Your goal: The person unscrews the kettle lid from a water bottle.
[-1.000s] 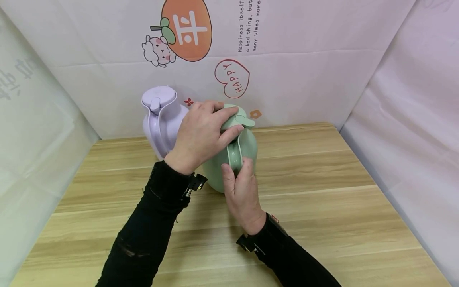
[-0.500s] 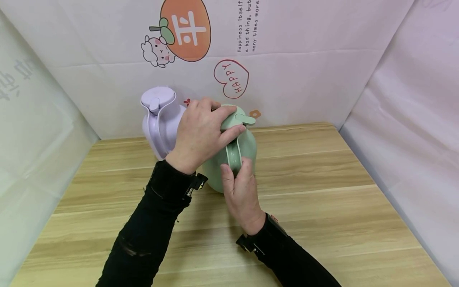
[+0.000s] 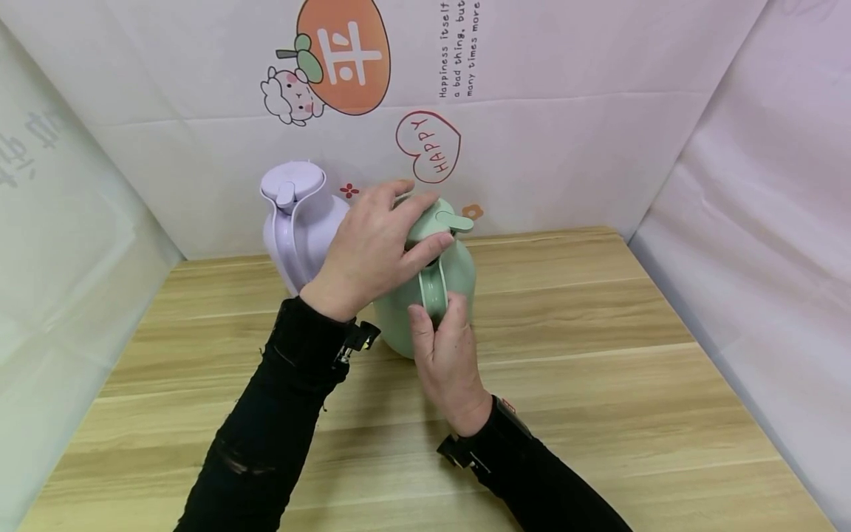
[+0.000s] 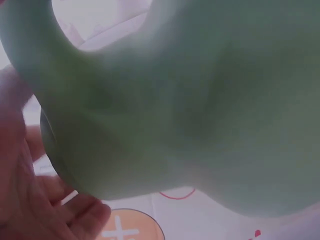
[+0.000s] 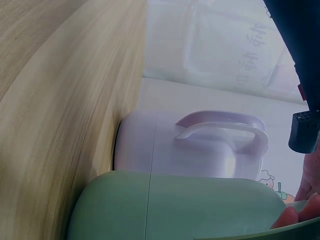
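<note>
A green thermos jug [image 3: 399, 325] stands on the wooden table, its handle [image 3: 434, 290] facing me. My left hand [image 3: 366, 247] grips the round green lid [image 3: 439, 218] from the left, thumb on the near side and fingers over the far side. The lid's lever points right, off the line of the handle. My right hand [image 3: 452, 362] holds the handle, thumb on its left edge; the fingers behind it are partly hidden. In the left wrist view the green jug [image 4: 200, 100] fills most of the frame, the left hand's fingers [image 4: 85, 215] at the lid end.
Close behind the left hand, a lilac thermos jug [image 3: 292, 229] stands upright, its lid on. A white printed cloth [image 3: 545, 155] rises at the table's back edge, and more white cloth hangs at both sides. Wooden tabletop [image 3: 598, 384] extends to the right of the green jug.
My left hand has shifted slightly left, its fingers a little more spread over the lid. The right hand and the green jug stay put.
</note>
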Demonstrator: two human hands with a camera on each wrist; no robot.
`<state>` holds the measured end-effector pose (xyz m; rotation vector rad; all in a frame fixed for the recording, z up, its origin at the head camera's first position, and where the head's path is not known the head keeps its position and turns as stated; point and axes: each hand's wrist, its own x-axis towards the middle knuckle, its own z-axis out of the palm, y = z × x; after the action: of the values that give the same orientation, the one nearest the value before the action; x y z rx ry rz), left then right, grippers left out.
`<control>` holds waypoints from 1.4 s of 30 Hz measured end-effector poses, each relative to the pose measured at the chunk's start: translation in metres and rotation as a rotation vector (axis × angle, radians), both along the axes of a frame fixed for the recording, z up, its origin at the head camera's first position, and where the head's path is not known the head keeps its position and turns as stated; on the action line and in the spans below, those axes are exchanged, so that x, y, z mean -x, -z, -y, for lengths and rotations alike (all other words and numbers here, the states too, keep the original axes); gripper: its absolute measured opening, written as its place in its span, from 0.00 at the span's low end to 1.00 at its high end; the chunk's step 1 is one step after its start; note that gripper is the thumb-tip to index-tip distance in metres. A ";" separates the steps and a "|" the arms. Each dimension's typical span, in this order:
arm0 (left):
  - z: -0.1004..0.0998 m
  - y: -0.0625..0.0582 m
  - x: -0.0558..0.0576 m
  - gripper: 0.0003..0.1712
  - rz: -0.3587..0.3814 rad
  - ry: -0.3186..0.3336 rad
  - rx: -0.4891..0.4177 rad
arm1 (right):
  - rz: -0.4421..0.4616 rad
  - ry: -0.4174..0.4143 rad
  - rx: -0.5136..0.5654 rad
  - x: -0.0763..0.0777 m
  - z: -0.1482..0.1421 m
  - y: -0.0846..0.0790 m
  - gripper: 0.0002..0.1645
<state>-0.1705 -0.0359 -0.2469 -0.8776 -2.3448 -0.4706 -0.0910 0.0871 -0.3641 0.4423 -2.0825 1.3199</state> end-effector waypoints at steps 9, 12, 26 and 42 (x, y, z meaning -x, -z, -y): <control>0.005 -0.006 0.001 0.30 0.146 0.100 0.037 | -0.005 0.006 0.003 0.000 0.001 -0.001 0.21; 0.006 -0.006 0.000 0.30 0.179 0.086 0.056 | -0.009 0.006 0.004 0.000 0.001 0.000 0.21; 0.006 -0.006 0.002 0.26 0.079 0.098 0.037 | -0.007 0.006 0.008 0.000 0.001 -0.001 0.21; 0.002 -0.006 0.000 0.27 0.008 0.019 0.038 | 0.011 -0.001 0.011 -0.001 0.001 0.000 0.21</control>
<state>-0.1705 -0.0376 -0.2414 -0.9181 -2.3612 -0.4395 -0.0903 0.0861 -0.3639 0.4322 -2.0826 1.3367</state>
